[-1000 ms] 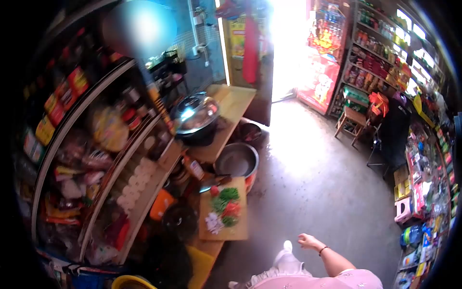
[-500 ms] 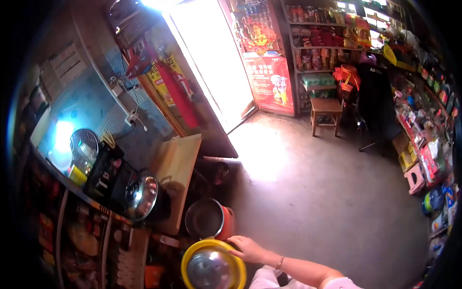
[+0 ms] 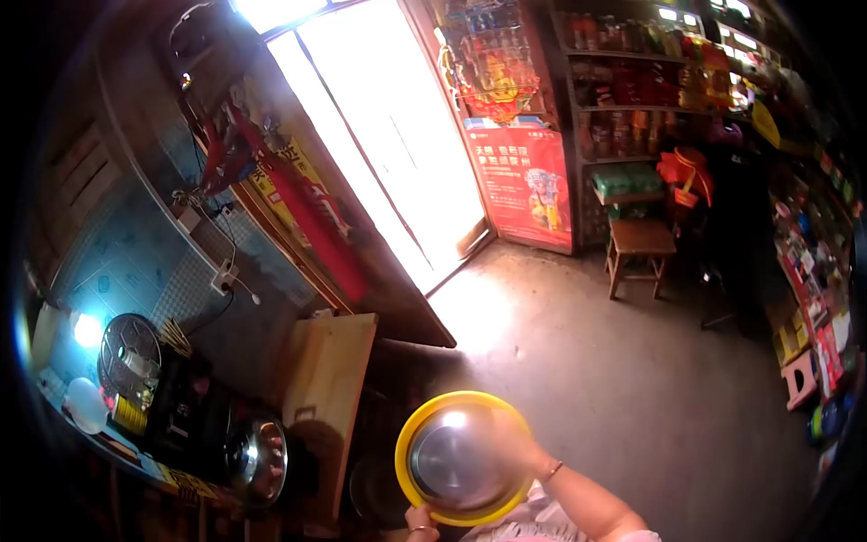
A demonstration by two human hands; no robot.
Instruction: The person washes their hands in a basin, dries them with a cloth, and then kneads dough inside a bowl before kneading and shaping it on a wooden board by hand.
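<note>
A yellow basin [image 3: 411, 425] is in front of me at the lower middle, with a round metal bowl [image 3: 442, 461] inside it. My left hand [image 3: 421, 518] grips the basin's near left rim, with part of the hand cut off by the lower edge of view. My right hand [image 3: 510, 444] reaches over the basin's right side. Motion smears its fingers, so I cannot tell whether they touch the metal bowl or hold anything. A bracelet [image 3: 553, 470] circles the right wrist.
To the left, a wooden board [image 3: 330, 397] juts out beside a lidded pot [image 3: 257, 461]. A dark round pan [image 3: 372, 488] sits low beside the basin. Beyond are an open door [image 3: 361, 262], a wooden stool [image 3: 643, 239] and stocked shelves [image 3: 632, 108]. Goods line the right side.
The yellow basin has moved right and up in view, away from the orange bucket. My left hand has appeared on its rim. My right hand has shifted from the rim over the basin.
</note>
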